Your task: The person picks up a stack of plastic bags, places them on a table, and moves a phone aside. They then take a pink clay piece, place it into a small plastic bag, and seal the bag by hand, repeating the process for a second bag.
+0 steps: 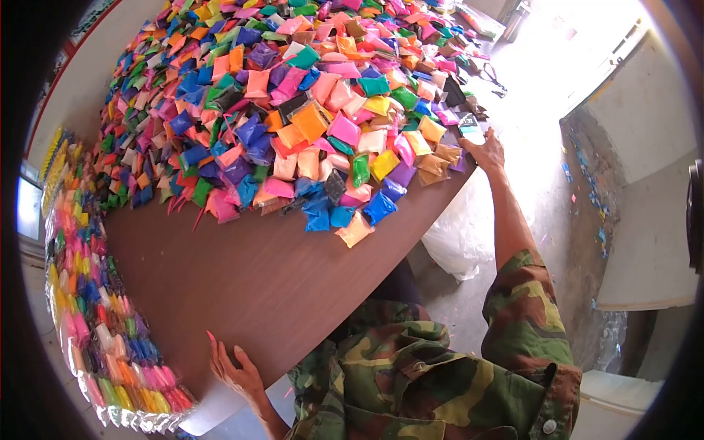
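Note:
My left hand is at the near edge of the brown table, its fingers spread. A thin pinkish-red piece shows at one fingertip. Out at the table's right edge, my right hand has thumb and fingers around the near end of a small flat dark-and-white thing, which resembles a phone. Beside it rises a big heap of small, puffy, clear-wrapped packets in many colours. Closest to me in the heap lie a peach packet and a blue packet.
Rows of long clear bags filled with coloured packets line the table's left side. A white plastic bag hangs below the right edge. Coloured scraps litter the floor at right, beside a pale panel.

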{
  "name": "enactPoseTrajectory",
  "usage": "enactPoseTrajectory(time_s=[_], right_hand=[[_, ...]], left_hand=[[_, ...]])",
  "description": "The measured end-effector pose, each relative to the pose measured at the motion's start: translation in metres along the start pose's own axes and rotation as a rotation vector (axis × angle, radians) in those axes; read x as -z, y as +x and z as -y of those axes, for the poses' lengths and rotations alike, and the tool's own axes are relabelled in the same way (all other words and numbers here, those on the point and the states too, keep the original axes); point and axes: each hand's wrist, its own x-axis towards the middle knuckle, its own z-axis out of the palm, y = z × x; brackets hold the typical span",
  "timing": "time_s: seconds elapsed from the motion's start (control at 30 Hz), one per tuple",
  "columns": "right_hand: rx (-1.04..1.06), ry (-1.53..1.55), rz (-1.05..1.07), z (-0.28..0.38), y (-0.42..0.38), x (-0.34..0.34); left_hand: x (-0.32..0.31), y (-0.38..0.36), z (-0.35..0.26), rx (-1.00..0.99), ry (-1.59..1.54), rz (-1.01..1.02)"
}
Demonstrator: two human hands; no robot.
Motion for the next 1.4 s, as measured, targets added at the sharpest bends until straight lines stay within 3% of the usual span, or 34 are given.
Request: enactPoseTrajectory(time_s=[0.37,0.5,0.7,0.77,1.03,1.13,1.23,1.4], right_hand=[[-0.025,0.21,-0.268,-0.021,-0.023,0.01],[0.158,0.261,-0.467,-0.013,-0.041,0.011],[0.428,0.669,-0.225,0.068,-0.126,0.017],[0.653,0.628,-0.173,0.114,-0.179,0.026],[1.201,0.584,0.448,0.202,-0.334,-0.006],[1.166,0.625,0.604,0.2,-0.364,-0.036],[1.222,0.576,0.5,0.201,-0.373,-0.044],[1.179,0.564,0.504,0.197,-0.374,-0.049]], left_hand=[[0.001,0.0,-0.002,0.005,0.001,-0.011],[0.001,0.0,-0.005,0.01,-0.003,-0.009],[0.0,0.001,-0.003,-0.023,0.012,-0.058],[0.009,0.007,-0.014,0.017,-0.045,-0.03],[0.012,0.003,-0.017,0.192,-0.055,-0.031],[0.013,0.004,-0.017,0.183,-0.079,-0.052],[0.014,0.004,-0.016,0.19,-0.105,-0.061],[0.016,0.004,-0.015,0.196,-0.137,-0.068]])
